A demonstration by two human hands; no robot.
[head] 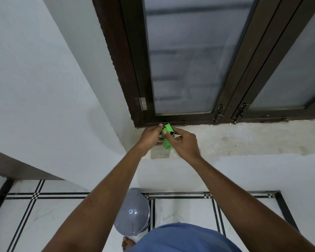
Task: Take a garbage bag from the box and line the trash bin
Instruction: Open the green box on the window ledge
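A small green box point(168, 128) with its top flaps open stands at the left end of the window sill. My left hand point(150, 136) grips it from the left side. My right hand point(184, 142) holds it from the right, with the forefinger laid across the open top. Something green point(166, 144), part of the box or a bag, shows between my palms; I cannot tell which. On the floor below, between my forearms, stands the grey trash bin point(133, 212) with a domed lid, closed.
The concrete sill point(244, 139) runs to the right under a dark-framed window point(185, 57) with frosted panes. A white wall point(44, 88) closes in on the left. My bare foot point(127, 242) stands beside the bin on the tiled floor.
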